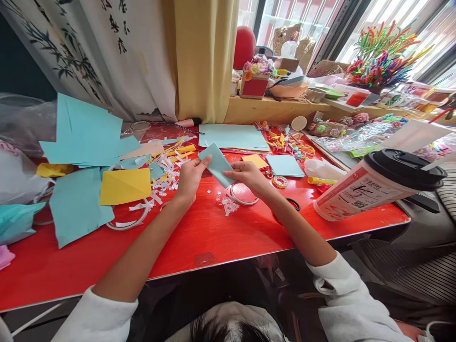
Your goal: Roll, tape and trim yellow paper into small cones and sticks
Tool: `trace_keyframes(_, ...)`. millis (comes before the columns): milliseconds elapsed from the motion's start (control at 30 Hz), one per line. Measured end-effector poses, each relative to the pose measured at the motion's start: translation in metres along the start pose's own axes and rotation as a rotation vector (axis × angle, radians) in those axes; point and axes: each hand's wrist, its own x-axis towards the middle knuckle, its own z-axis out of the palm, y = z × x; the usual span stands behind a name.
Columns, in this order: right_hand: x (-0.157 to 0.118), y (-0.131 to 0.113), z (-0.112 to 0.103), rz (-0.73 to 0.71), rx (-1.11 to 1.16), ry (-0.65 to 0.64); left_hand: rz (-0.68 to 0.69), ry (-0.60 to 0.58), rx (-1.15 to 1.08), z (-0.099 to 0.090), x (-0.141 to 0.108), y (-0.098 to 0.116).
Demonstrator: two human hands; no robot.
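A folded light blue sheet of paper (218, 166) is held between both hands, tilted and raised above the red table. My left hand (191, 176) pinches its left edge, thumb on top. My right hand (247, 175) grips the lower right corner between thumb and fingers. Under the paper lie a white ring (245, 199) and a small heap of white paper scraps (228, 205). Scissors handles (294, 204) show partly behind my right forearm. Just beyond my right hand are a yellow square of paper (255, 161) and a stack of blue squares (285, 166).
On the red table (213, 237), blue sheets (81, 204), yellow paper (125, 186) and shredded strips (167, 178) lie at left. A blue stack (233, 137) sits at the back. A lidded cup (370, 190) stands at right. Crafts crowd the windowsill (238, 109).
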Motion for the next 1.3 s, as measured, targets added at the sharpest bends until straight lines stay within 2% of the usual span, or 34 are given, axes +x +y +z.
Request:
trace_keyframes(367,0.0011,0.0041,-0.0025,-0.024,-0.094,-0.021,-0.029,0.078,-0.075,0.0024,-0.0019,0.0057)
trace_keyframes(533,0.0014,0.0056,-0.0034,-0.030,-0.053,-0.023,-0.054,-0.047,-0.108,0.0030,-0.0029,0.0087)
trace_keyframes(700,0.0007,0.0027,-0.0052,-0.039,-0.116,-0.072,-0.025,-0.082,0.096,-0.0006,-0.0019,0.0062)
trace_keyframes(867,-0.0010,-0.0014,-0.0046,-0.173,-0.002,0.039,-0.114,-0.269,0.247,0.0034,-0.0062,0.0046)
trace_keyframes(967,-0.0005,-0.0009,-0.0053,-0.235,-0.072,0.150,-0.169,-0.287,0.230,0.0072,-0.0083,0.0045)
trace_keyframes(1067,0.0000,-0.0011,-0.0075,-0.220,-0.139,0.219,-0.148,-0.281,0.211,0.0075,-0.0079,0.0034)
trace_keyframes(1300,-0.0016,-0.0021,-0.0052,-0.299,-0.357,0.133,-0.100,-0.373,0.338,0.0066,-0.0093,0.0021)
